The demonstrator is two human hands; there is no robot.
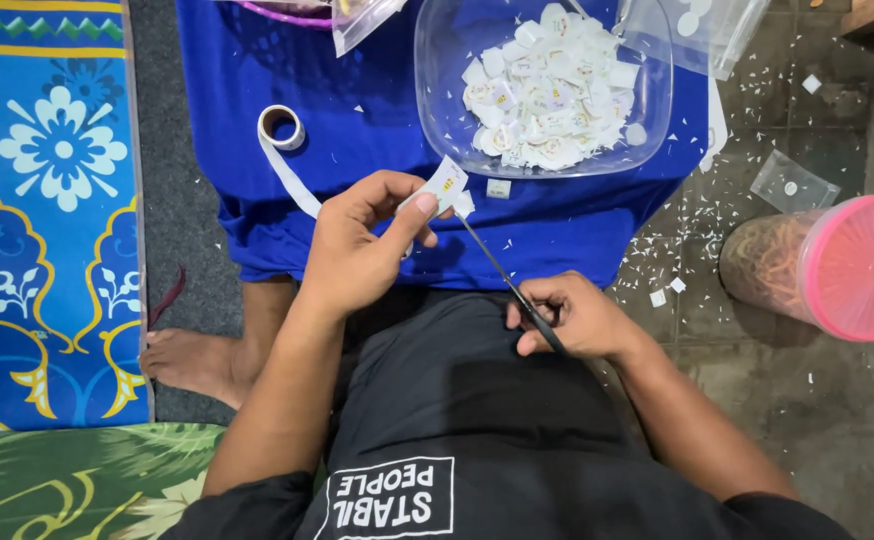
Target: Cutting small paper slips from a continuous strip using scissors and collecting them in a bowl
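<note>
Left hand (357, 250) pinches a label strip (445, 186); right hand (572, 318) grips scissors (502, 275), handles seemingly hidden.

The left hand (357, 250) pinches a small white label (445, 187); the right hand (572, 315) grips scissors (512, 285) with blades at the label. A clear bowl (437, 90) of cut labels sits on blue cloth (357, 110).

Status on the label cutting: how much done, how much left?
Done: a heap of cut labels fills much of the clear bowl, and paper trimmings litter the floor. In hand: the left hand pinches a label piece at the tip of the scissors held by the right hand. Left: a label strip with a short coil lies on the blue cloth, uncut.
</note>
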